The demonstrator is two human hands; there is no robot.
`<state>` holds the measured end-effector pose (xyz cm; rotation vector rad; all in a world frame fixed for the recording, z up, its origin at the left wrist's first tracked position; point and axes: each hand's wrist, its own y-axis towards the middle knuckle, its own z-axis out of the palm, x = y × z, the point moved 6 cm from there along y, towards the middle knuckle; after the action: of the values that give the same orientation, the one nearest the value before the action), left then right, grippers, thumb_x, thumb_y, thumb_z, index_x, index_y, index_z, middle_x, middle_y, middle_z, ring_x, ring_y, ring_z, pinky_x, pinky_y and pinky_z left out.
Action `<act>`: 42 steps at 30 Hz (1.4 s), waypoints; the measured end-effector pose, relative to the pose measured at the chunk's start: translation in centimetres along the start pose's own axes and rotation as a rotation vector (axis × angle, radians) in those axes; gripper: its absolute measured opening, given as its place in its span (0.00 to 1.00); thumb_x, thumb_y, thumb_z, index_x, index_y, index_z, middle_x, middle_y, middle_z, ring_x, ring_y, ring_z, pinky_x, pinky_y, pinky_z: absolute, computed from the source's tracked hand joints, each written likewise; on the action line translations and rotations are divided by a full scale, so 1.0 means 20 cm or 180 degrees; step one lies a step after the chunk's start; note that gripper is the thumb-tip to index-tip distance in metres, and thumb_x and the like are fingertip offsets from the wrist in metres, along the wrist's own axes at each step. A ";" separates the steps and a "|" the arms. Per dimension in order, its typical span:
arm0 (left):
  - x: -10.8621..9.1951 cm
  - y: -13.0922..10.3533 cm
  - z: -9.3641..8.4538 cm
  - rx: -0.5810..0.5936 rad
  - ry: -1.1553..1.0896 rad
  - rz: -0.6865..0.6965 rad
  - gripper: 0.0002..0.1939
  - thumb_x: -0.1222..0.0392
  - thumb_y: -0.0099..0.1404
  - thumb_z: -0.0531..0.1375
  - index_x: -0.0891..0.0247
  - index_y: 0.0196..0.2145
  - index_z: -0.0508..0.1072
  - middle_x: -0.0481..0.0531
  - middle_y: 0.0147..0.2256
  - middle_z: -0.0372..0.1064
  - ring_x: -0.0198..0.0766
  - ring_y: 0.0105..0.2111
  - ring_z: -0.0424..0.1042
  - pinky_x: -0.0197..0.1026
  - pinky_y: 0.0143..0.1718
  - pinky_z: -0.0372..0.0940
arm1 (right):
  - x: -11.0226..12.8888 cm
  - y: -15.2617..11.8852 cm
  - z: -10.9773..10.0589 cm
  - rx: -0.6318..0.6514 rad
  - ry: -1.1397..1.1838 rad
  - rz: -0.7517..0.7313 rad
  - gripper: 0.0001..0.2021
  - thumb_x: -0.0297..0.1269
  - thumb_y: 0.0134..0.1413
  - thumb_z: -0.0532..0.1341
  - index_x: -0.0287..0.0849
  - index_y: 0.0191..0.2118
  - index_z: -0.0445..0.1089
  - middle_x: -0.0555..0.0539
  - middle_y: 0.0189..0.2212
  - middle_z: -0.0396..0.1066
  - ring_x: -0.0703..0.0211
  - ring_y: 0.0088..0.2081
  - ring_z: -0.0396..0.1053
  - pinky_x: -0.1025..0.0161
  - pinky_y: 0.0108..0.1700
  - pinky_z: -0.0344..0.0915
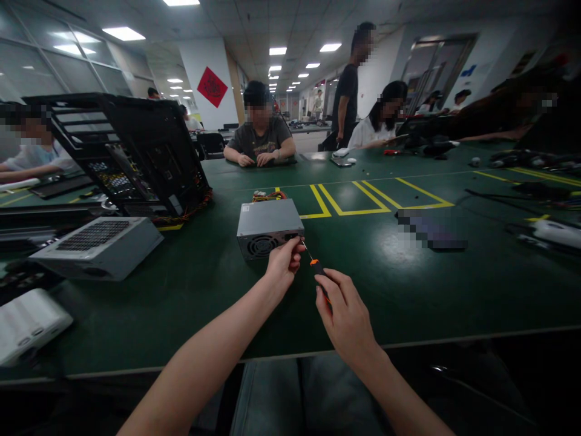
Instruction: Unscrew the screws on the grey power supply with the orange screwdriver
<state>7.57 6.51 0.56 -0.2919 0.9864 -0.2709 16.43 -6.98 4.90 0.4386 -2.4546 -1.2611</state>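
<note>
A grey computer power supply [271, 218] sits on the green table, its fan grille facing me and a bundle of coloured wires behind it. My right hand [345, 312] grips a black and orange screwdriver [316, 266], whose thin shaft points up and left toward the right end of the power supply's near face. At that same corner, my left hand [285, 261] has its fingers pinched near the screwdriver's tip. Whatever lies between those fingers is too small or hidden to make out.
On the left stand an open black computer case [136, 151], a second power supply [100, 245] and a white device [31, 324]. A dark phone-like slab [431, 230] lies to the right, near cables [540, 200]. Several people sit or stand beyond the table [408, 290].
</note>
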 end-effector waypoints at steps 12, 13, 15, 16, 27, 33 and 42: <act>0.00 0.00 0.01 0.0018 -0.0042 -0.0034 0.04 0.66 0.58 0.59 0.71 0.27 0.72 0.44 0.16 0.62 0.18 0.10 0.50 0.23 0.09 0.40 | 0.01 0.00 0.00 0.0044 0.0093 -0.0039 0.12 0.29 0.56 0.53 0.38 0.46 0.64 0.39 0.39 0.67 0.57 0.39 0.70 0.63 0.37 0.70; 0.00 0.00 0.01 0.0015 -0.0042 -0.0033 0.04 0.66 0.58 0.59 0.71 0.27 0.72 0.44 0.16 0.62 0.18 0.10 0.50 0.23 0.09 0.40 | 0.00 0.00 0.00 0.0032 0.0065 -0.0013 0.12 0.30 0.56 0.53 0.39 0.46 0.64 0.40 0.38 0.67 0.57 0.37 0.70 0.64 0.35 0.70; 0.00 0.00 0.01 0.0011 -0.0037 -0.0025 0.04 0.66 0.58 0.59 0.71 0.27 0.72 0.44 0.16 0.62 0.18 0.10 0.51 0.23 0.09 0.39 | 0.00 0.00 0.01 0.0029 0.0030 0.0008 0.11 0.30 0.57 0.52 0.39 0.45 0.64 0.41 0.37 0.67 0.58 0.36 0.70 0.65 0.33 0.70; 0.00 0.00 0.00 0.0012 -0.0032 -0.0021 0.05 0.67 0.58 0.59 0.71 0.27 0.72 0.44 0.16 0.62 0.18 0.10 0.51 0.23 0.09 0.39 | 0.00 0.00 0.01 0.0037 0.0031 -0.0002 0.11 0.30 0.57 0.52 0.39 0.45 0.65 0.40 0.38 0.67 0.58 0.36 0.70 0.65 0.34 0.70; -0.01 0.00 0.01 0.0085 0.0208 0.0036 0.05 0.65 0.59 0.57 0.70 0.29 0.71 0.44 0.17 0.62 0.18 0.10 0.51 0.24 0.10 0.40 | 0.02 0.00 0.03 0.0420 -0.0015 -0.0221 0.12 0.24 0.53 0.52 0.36 0.43 0.67 0.37 0.42 0.65 0.52 0.44 0.66 0.55 0.43 0.68; -0.03 -0.03 -0.01 0.0520 0.1038 0.0122 0.06 0.64 0.58 0.57 0.69 0.30 0.72 0.50 0.21 0.67 0.25 0.13 0.59 0.28 0.11 0.43 | -0.01 0.06 -0.03 0.0055 -0.0026 0.0105 0.10 0.29 0.56 0.54 0.39 0.45 0.65 0.42 0.37 0.68 0.59 0.36 0.70 0.64 0.36 0.69; -0.57 -0.23 -0.14 -0.1208 0.3542 0.4071 0.17 0.59 0.58 0.57 0.60 0.46 0.68 0.55 0.48 0.62 0.45 0.52 0.59 0.51 0.54 0.53 | 0.04 0.05 -0.01 0.0305 0.0221 0.0176 0.13 0.26 0.55 0.51 0.35 0.47 0.62 0.36 0.44 0.63 0.55 0.42 0.68 0.59 0.39 0.69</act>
<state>-1.18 5.99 9.62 0.2400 2.1105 1.0524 15.76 -6.84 5.97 0.4289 -2.4585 -1.0916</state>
